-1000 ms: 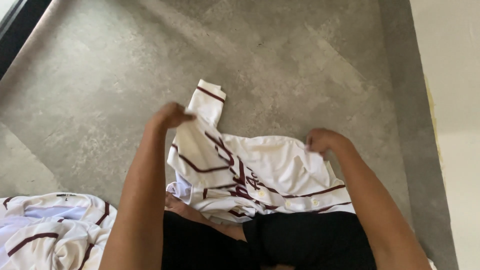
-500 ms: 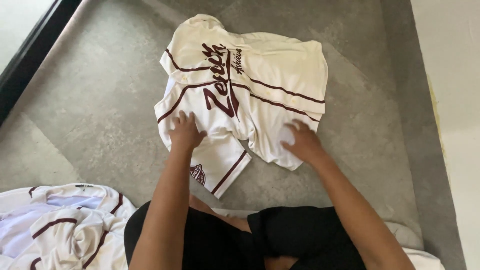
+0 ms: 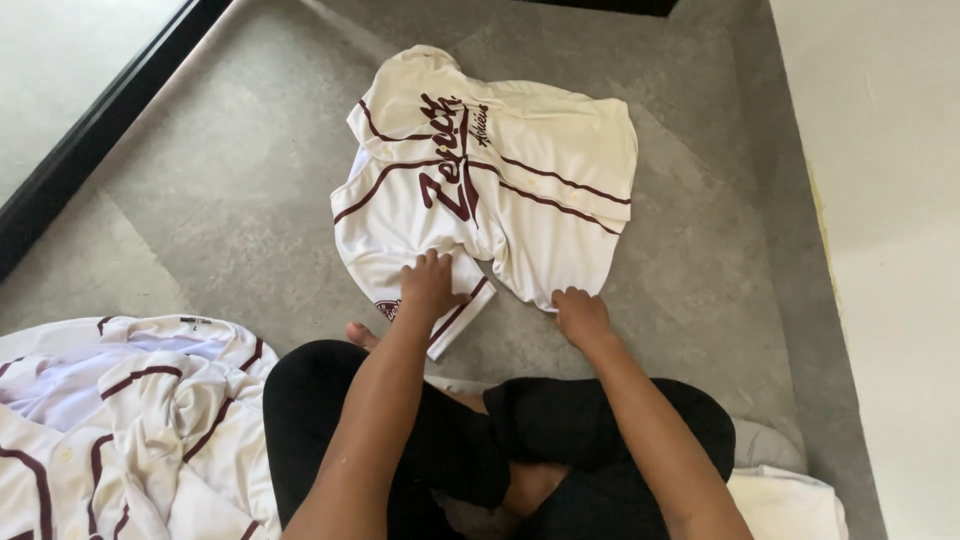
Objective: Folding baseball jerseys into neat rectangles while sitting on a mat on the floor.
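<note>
Two hands press the cream jersey (image 3: 490,190) on the grey floor (image 3: 200,200). The left hand (image 3: 430,287) lies with fingers spread flat on its near hem. The right hand (image 3: 582,315) has fingers curled at the hem's edge, gripping nothing visible.

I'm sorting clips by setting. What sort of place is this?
Probably a room at home: a person sits on a grey floor beside a plain wall, with a white jersey spread out and more jerseys heaped nearby.

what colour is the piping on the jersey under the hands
Dark maroon piping on a cream-white jersey, clearest in the head view.
</note>
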